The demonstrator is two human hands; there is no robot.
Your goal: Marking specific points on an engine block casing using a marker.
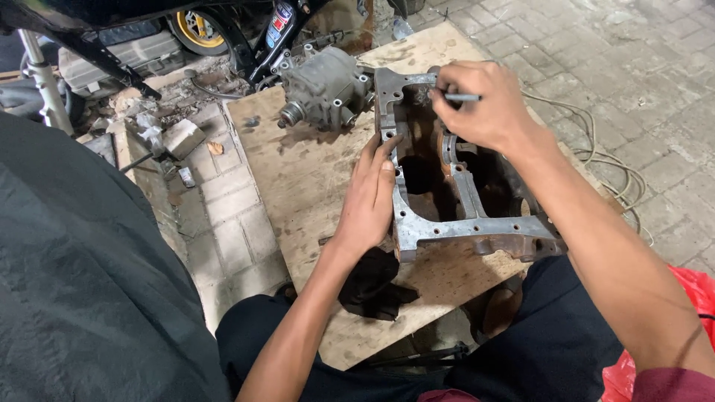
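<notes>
Item: metal engine casing (454, 201), open side up, grey rim with rust-brown cavities and a central dividing web. Lies at the 2 o'clock part of the plywood counter (298, 186).

Left hand (369, 201): laid flat on the casing's 9 o'clock rim, fingers extended along the edge, thumb toward the cavity. Grip not closed; it presses and grasps nothing.

Right hand (477, 104): over the casing's 12 o'clock rim, grip clenched around a thin grey tool (463, 97), pen-like, with one end showing at the 3 o'clock side of the fist. The working tip is hidden behind the fingers.

Handling note, as a judgement: the work at the top rim would go best with the flat hand bearing down so the casing cannot shift, and the tool kept at a shallow angle to spare the mating face.

Adjacent: second grey engine part (324, 89), blocky with a round stub, at 11 o'clock of the casing, just beside it. Black rag (372, 286) at 7 o'clock on the counter edge. Pale cable (611, 171) looped on the paving at 3 o'clock.

Packages and labels: red plastic bag (681, 320) at 5 o'clock, crumpled. Upright sticker (281, 21), red, white and blue, on a black frame at 12 o'clock. Yellow wheel rim (195, 30) at 11 o'clock.
</notes>
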